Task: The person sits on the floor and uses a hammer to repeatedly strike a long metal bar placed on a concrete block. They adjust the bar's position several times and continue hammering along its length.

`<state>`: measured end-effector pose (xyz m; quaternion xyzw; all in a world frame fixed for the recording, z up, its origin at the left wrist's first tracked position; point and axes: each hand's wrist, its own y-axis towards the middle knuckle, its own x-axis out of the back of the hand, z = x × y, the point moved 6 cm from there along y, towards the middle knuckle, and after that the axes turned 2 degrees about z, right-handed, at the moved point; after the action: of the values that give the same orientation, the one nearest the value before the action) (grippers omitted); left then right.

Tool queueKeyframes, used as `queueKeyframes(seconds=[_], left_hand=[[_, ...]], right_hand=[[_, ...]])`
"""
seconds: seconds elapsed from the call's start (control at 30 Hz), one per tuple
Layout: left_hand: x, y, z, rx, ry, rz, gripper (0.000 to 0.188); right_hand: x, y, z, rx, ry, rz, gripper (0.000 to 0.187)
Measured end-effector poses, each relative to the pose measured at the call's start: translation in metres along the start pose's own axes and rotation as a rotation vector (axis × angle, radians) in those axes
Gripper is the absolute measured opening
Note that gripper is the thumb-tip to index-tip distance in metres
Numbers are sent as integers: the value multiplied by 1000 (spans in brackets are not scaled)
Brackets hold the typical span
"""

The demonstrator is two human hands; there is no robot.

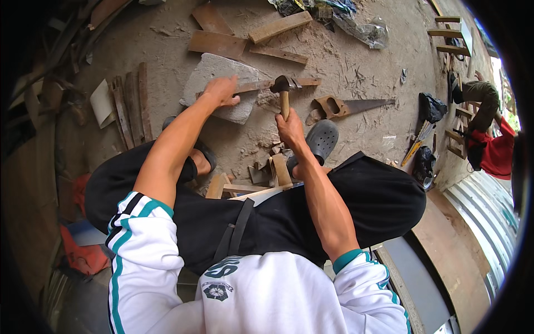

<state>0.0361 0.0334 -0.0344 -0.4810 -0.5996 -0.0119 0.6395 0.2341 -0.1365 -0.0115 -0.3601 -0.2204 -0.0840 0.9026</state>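
Note:
A narrow wooden strip point(253, 87) lies across a pale, rough stone block point(208, 71), its right end reaching past the block. My left hand point(222, 92) is closed on the strip over the block; its fingertips are partly hidden. In my right hand point(291, 129) is the wooden handle of a hammer point(284, 103). The dark hammer head is at the strip's right part; whether it touches the wood I cannot tell. A handsaw point(356, 107) with a wooden grip lies on the ground to the right of the hammer.
Loose boards point(281, 26) lie beyond the block. Upright wooden slats point(132, 106) stand at the left. Between my feet are small wood offcuts point(278, 170). Crumpled clear plastic point(367, 30) lies far off. Another person in a red top point(498, 150) is at the right, near corrugated metal sheet point(484, 206).

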Motion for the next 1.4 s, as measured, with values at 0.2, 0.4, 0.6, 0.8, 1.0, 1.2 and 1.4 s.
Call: queueKeyframes(seconds=[0.2,0.4,0.6,0.8,1.0,1.2,1.4], left_hand=[[12,-20,-2,140,-88,-77,83],[2,-9,2,162,-55,-70,85],[-3,-7,1,135,-77,-74,83],[-2,-12,2,149,-94,-60,82],[-1,-11,-2,125,-68,-103,82],[-8,-11,2,119,-62,-125,79],[-7,-8,-1,100,-78,-138,77]], right_hand=[[16,-16,25,-135,152,94,34],[18,-17,18,-54,147,-215,37],[7,-8,4,-103,89,-128,35],[18,-30,44,86,83,-270,31],[-9,-22,13,-35,60,-203,29],[7,-25,34,57,132,-320,30],[1,-9,16,-48,4,-146,32]])
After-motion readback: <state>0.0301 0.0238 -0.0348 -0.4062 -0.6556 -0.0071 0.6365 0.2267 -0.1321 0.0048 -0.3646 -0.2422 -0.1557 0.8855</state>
